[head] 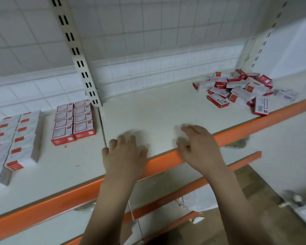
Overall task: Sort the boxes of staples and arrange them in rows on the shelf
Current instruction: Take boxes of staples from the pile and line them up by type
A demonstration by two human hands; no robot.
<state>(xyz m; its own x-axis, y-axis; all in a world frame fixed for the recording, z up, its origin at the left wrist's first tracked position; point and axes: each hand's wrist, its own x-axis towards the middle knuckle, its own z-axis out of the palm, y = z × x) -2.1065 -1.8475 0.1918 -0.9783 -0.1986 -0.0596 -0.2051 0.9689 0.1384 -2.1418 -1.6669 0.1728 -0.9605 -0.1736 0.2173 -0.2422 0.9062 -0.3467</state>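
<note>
A loose heap of red-and-white staple boxes [240, 89] lies at the back right of the white shelf [157, 110]. Two neat rows of red-topped boxes [74, 121] stand left of the slotted upright. Further left, rows of white boxes with red labels [14, 138] run toward the front edge. My left hand [125, 154] hovers over the shelf's front edge, fingers loosely curled, holding nothing. My right hand [198, 147] is beside it, also over the edge, fingers relaxed and empty. Both hands are well short of the heap.
The shelf has an orange front lip [166, 161]. A slotted cream upright [78, 55] rises at the back, with a wire grid panel behind it. Lower shelves with orange lips [184, 190] show below, with torn paper and a brown floor at the lower right.
</note>
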